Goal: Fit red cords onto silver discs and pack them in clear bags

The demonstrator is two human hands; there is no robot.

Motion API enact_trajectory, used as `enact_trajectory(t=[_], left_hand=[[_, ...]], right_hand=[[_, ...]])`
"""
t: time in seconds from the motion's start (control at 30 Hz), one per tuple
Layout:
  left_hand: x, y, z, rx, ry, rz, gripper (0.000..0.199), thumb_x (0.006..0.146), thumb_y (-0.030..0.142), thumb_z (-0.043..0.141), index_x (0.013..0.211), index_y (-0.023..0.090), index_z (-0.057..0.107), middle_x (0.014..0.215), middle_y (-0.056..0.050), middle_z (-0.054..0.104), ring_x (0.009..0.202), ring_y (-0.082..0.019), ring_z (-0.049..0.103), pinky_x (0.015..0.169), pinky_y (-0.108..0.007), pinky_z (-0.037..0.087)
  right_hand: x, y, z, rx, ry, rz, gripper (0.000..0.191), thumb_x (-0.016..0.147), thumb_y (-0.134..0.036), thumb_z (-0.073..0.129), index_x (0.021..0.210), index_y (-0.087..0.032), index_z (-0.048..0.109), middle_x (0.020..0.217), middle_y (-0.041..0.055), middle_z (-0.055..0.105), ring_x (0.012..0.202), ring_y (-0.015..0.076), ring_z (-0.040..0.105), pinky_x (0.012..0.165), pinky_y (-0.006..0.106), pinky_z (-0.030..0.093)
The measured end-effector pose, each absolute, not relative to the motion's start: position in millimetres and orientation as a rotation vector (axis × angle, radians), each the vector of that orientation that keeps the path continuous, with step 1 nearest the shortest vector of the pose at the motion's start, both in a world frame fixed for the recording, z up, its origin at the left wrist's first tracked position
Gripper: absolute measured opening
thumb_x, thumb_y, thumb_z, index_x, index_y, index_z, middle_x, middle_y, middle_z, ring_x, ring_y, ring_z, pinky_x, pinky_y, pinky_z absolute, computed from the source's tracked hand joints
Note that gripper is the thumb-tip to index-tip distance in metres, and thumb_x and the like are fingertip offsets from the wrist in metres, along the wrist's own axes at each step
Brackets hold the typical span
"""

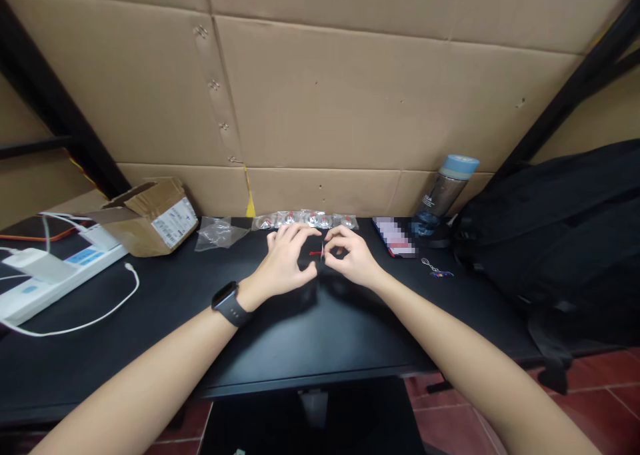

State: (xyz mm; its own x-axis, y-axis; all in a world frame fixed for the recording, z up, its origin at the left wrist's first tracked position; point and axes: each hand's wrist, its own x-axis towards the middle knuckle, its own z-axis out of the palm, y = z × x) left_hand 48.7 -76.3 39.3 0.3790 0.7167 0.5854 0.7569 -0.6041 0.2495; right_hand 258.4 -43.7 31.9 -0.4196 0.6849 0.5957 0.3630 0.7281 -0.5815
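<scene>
My right hand [351,258] pinches a small, thin disc-like item [323,252] seen nearly edge-on, with a red string [315,253] sticking out to its left. My left hand [290,258], with a dark watch on its wrist, is curved around the left side of the string, thumb and fingers apart, nothing between them. Both hands are above the black table [300,335]. Behind them, several small round items in clear plastic wrappers [313,219] lie in a row along the back edge.
An open cardboard box [163,218], clear plastic bag [220,234] and white power strip [60,278] with cables are on the left. Rightward are a phone [395,236], bottle [443,192], keyring [437,270] and black backpack [555,235]. Cardboard [350,108] stands behind.
</scene>
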Motion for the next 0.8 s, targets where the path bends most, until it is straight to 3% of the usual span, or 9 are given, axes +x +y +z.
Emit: enact_trajectory(t=[0.1,0.27,0.53,0.7,0.8], left_hand=[[46.7,-75.3,39.8,-2.625,-1.345,-0.961,0.06,0.077,0.041,0.076,0.132,0.031,0.056,0.141,-0.008,0.054,0.13,-0.034,0.045,0.099,-0.047,0.035],[47.6,-72.6,35.3,-2.61,-1.386,-0.941,0.042,0.082,0.046,0.074,0.119,0.031,0.063,0.137,-0.007,0.057,0.128,-0.033,0.047,0.098,-0.047,0.034],[41.9,-66.5,31.1,-2.657,-1.461,-0.836,0.036,0.082,0.054,0.073,0.105,0.028,0.068,0.127,-0.007,0.061,0.122,-0.032,0.047,0.098,-0.048,0.034],[37.7,-64.3,28.9,-2.759,-1.354,-0.755,0.039,0.085,0.055,0.068,0.115,0.03,0.069,0.13,-0.008,0.06,0.125,-0.033,0.044,0.1,-0.049,0.034],[23.3,-54.9,30.5,-2.707,-1.386,-0.739,0.048,0.083,0.045,0.072,0.128,0.03,0.061,0.134,-0.009,0.06,0.126,-0.034,0.045,0.102,-0.05,0.033]], right_hand=[[259.8,-42.3,30.6,-0.789,-2.057,0.476,0.006,0.077,-0.014,0.069,0.074,-0.019,0.069,0.1,0.0046,0.06,0.084,0.0152,0.06,0.069,0.027,0.049],[258.6,-42.4,29.0,-0.801,-2.07,0.49,0.007,0.075,-0.012,0.069,0.072,-0.018,0.068,0.101,0.0043,0.059,0.085,0.0148,0.06,0.069,0.027,0.048],[266.0,-34.9,29.7,-0.843,-2.101,0.466,0.006,0.074,-0.013,0.068,0.07,-0.018,0.067,0.105,0.0048,0.059,0.088,0.0161,0.061,0.071,0.027,0.048],[271.7,-31.7,28.7,-0.829,-2.214,0.386,0.007,0.075,-0.015,0.07,0.071,-0.02,0.068,0.105,0.0047,0.059,0.094,0.0184,0.062,0.087,0.034,0.05],[275.9,-30.5,29.9,-0.847,-2.29,0.357,0.007,0.077,-0.019,0.072,0.071,-0.02,0.068,0.105,0.005,0.061,0.098,0.0203,0.062,0.093,0.037,0.049]])
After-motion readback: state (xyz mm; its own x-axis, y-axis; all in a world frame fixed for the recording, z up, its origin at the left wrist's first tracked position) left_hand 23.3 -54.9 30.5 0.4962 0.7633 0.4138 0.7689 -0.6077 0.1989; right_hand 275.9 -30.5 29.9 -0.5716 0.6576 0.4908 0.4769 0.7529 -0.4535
